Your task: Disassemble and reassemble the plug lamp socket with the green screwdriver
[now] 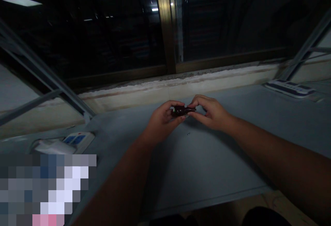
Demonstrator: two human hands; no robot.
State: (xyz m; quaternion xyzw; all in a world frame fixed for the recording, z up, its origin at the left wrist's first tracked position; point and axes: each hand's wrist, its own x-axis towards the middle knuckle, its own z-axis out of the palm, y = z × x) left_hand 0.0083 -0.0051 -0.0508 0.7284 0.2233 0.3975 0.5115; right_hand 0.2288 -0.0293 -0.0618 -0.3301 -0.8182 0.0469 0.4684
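Note:
Both hands meet over the middle of a grey table [196,164] and pinch one small dark object [179,111] between them. My left hand [161,121] grips its left end with curled fingers. My right hand [210,112] holds its right end between thumb and fingertips. The object is too dark and small to name; a tiny pale spot shows on its top. A very small metal piece, perhaps a screw [188,133], lies on the table just below the hands.
A power strip with blue sockets [77,139] lies at the left, another power strip [289,87] at the far right. A dark window with a wooden frame [165,29] and a pale sill runs behind the table. Metal struts [38,78] slant at both sides.

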